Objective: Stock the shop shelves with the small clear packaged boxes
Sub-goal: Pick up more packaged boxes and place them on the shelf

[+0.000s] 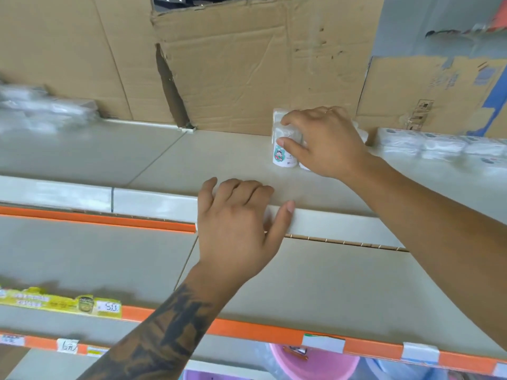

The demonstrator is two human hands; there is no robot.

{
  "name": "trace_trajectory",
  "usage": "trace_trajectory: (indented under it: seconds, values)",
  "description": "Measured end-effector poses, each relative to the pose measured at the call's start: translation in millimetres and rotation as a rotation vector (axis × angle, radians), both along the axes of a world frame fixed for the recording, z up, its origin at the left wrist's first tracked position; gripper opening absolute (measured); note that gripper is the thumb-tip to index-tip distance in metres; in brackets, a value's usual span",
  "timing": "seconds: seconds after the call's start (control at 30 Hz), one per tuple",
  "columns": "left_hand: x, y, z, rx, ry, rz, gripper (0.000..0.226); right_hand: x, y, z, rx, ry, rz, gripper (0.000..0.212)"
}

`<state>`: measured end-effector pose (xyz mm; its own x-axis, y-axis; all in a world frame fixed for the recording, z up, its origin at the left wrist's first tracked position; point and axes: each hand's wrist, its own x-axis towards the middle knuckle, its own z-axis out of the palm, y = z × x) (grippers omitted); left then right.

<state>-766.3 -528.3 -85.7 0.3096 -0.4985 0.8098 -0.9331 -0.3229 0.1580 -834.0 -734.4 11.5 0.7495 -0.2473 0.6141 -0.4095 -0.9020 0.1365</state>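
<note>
Right hand grips clear box on shelf.

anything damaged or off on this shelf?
Yes. The cardboard backing behind the upper shelf is torn: a ragged hole at its top edge and a long rip down its left side. The packaged boxes under the right hand stand upright.

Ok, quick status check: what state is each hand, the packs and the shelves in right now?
right hand: gripping a cluster of small packs on the upper shelf
small packs: upright, standing on the shelf near the cardboard backing
left hand: fingers resting over the upper shelf's front edge, holding nothing
upper shelf: mostly bare, packs stocked at far right
stocked packs: lying in a row
lower shelf: bare
</note>
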Motion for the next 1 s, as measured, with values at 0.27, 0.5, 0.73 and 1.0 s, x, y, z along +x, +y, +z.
trace_trajectory:
  seconds: [0.27, 0.5, 0.73, 1.0]
  values:
    - [1.7, -2.3, -4.6, -0.038, -0.045, 0.0, 0.041, 0.8, 4.5, -5.8, 0.026, -0.014, -0.03, 0.044]
    - [-0.1, -3.6, -5.6, -0.057, -0.065, 0.019, 0.042, -1.5, 8.7, -4.1, 0.067, -0.028, 0.016, 0.053]
    - [-5.3, 3.6, 7.2, 0.04, -0.007, -0.007, 0.043, -43.3, 7.6, 14.2, 0.23, -0.35, 0.136, 0.045]
    - [-20.1, -3.7, -6.3, 0.025, -0.007, 0.119, 0.055, -87.5, 62.5, -52.6, -0.07, -0.265, 0.018, 0.048]
